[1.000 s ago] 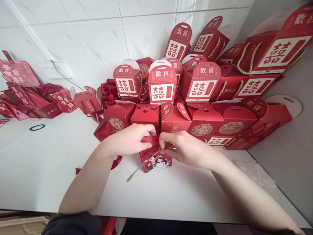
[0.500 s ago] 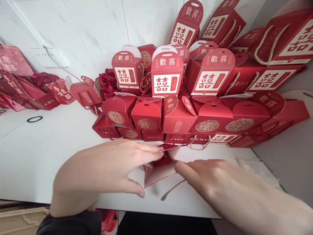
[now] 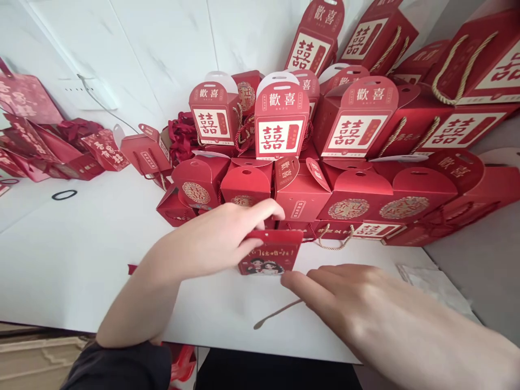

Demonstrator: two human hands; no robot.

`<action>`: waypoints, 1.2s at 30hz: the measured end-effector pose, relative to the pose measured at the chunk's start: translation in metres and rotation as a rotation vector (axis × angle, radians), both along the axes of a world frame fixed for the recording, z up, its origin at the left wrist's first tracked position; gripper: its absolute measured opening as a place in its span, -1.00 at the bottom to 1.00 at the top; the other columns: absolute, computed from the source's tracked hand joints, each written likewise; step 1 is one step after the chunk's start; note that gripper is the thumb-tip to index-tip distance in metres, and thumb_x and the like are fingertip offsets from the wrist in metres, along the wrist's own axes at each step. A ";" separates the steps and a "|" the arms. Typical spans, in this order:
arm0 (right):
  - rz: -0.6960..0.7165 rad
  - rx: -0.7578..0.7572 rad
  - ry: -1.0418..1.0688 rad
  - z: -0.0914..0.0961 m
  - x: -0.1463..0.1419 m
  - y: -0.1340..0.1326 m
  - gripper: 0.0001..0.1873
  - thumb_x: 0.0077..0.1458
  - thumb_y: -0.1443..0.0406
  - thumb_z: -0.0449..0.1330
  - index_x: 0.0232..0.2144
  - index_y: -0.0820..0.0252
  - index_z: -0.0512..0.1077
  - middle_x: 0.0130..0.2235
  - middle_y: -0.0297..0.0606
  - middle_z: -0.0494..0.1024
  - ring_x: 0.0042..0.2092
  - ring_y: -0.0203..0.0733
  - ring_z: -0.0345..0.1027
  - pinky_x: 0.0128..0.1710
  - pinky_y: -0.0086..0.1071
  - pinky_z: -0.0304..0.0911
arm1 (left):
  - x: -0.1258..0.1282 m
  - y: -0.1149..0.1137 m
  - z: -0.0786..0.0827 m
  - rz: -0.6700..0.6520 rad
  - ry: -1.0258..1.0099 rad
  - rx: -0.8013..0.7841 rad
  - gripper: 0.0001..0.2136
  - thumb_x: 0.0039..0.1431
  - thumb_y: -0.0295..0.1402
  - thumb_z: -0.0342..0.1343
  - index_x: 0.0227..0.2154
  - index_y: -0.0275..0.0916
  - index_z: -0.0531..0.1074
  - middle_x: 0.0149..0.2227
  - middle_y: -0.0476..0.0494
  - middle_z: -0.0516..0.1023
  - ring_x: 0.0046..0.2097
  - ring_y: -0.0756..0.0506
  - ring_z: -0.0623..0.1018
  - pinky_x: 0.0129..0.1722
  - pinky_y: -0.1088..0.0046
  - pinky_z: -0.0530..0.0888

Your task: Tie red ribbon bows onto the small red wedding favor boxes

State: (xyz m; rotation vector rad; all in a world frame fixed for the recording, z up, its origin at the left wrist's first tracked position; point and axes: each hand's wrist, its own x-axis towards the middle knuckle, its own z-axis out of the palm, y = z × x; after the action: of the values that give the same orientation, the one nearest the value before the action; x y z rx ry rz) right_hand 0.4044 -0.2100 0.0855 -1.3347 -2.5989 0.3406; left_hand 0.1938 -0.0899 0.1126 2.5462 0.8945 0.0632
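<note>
A small red paper gift bag (image 3: 270, 264) printed with a cartoon couple stands on the white table, its front face towards me. Bent over its upper left edge, my left hand (image 3: 227, 235) is closed on the bag, some fingertips hidden behind it. My right hand (image 3: 345, 292) is at the bag's lower right corner, a fingertip touching it and the other fingers tucked out of sight. From beneath that hand a thin brownish cord (image 3: 280, 312) with a thicker end runs left across the table.
Stacked red gift boxes (image 3: 298, 203) fill the back and right. Red bags (image 3: 52, 146) lie at the far left, near a black elastic band (image 3: 64, 194). A clear plastic wrapper (image 3: 426, 279) lies at the right. The white table (image 3: 101, 227) ends close in front.
The bag has turned from its open side facing me to its printed front face. My left hand has moved up onto its upper edge. The cord's end has shifted slightly left.
</note>
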 end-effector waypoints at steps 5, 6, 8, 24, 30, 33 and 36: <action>0.113 -0.212 0.257 -0.002 0.005 0.046 -0.83 0.16 0.48 0.12 -0.35 0.10 0.37 -0.36 -0.43 0.55 -0.40 -0.33 0.38 -0.43 -0.47 0.16 | 0.004 0.026 -0.006 -0.043 -0.128 -0.106 -0.77 0.24 -0.40 0.03 -0.05 -0.11 0.37 -0.13 -0.06 0.58 -0.14 -0.08 0.57 -0.15 0.44 0.44; 0.089 -0.231 0.336 -0.005 0.004 0.055 -0.87 0.17 0.45 0.14 -0.34 0.11 0.38 -0.37 -0.44 0.55 -0.41 -0.36 0.37 -0.41 -0.50 0.18 | 0.004 0.028 -0.006 -0.029 -0.138 -0.164 -0.76 0.23 -0.38 0.05 -0.05 -0.12 0.36 -0.15 -0.06 0.58 -0.16 -0.07 0.58 -0.17 0.45 0.45; -0.030 -0.209 0.433 -0.013 0.002 0.068 -0.89 0.16 0.43 0.15 -0.35 0.12 0.37 -0.42 -0.45 0.52 -0.43 -0.38 0.34 -0.41 -0.53 0.19 | 0.003 0.030 -0.006 0.027 -0.139 -0.250 -0.71 0.20 -0.32 0.10 -0.02 -0.13 0.33 -0.23 -0.06 0.60 -0.23 -0.08 0.59 -0.23 0.45 0.46; -0.220 -0.136 0.456 -0.031 -0.015 0.072 -0.87 0.10 0.43 0.16 -0.41 0.10 0.33 -0.55 -0.51 0.39 -0.55 -0.41 0.17 -0.53 -0.55 0.09 | 0.006 0.021 -0.002 0.052 -0.131 -0.312 -0.84 0.14 -0.40 0.09 -0.20 -0.22 0.43 -0.33 -0.06 0.63 -0.32 -0.06 0.60 -0.33 0.48 0.44; -0.237 -0.079 0.431 -0.032 -0.019 0.072 -0.86 0.11 0.45 0.18 -0.38 0.10 0.33 -0.49 -0.48 0.44 -0.52 -0.39 0.21 -0.50 -0.53 0.12 | 0.007 0.019 -0.002 0.034 -0.144 -0.283 -0.86 0.12 -0.43 0.07 -0.23 -0.22 0.43 -0.34 -0.04 0.61 -0.35 -0.04 0.57 -0.38 0.51 0.40; -0.233 -0.043 0.390 -0.031 -0.020 0.072 -0.86 0.11 0.47 0.18 -0.37 0.13 0.35 -0.43 -0.44 0.49 -0.48 -0.37 0.27 -0.46 -0.50 0.13 | 0.006 0.020 -0.003 0.039 -0.126 -0.282 -0.86 0.14 -0.42 0.05 -0.23 -0.20 0.41 -0.40 0.01 0.59 -0.40 -0.01 0.54 -0.42 0.53 0.37; -0.188 -0.030 0.407 -0.030 -0.019 0.072 -0.86 0.14 0.46 0.18 -0.34 0.12 0.38 -0.39 -0.43 0.52 -0.45 -0.37 0.31 -0.44 -0.51 0.14 | 0.005 0.022 -0.004 0.038 -0.072 -0.253 -0.92 0.14 -0.39 0.04 -0.32 -0.20 0.41 -0.49 0.06 0.50 -0.47 0.03 0.45 -0.49 0.54 0.29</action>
State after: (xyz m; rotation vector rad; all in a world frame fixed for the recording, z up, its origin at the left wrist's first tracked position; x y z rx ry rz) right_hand 0.3852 -0.1383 0.0551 -1.3423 -2.1275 0.5557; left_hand 0.1985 -0.0681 0.1087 2.2789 0.8644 0.0500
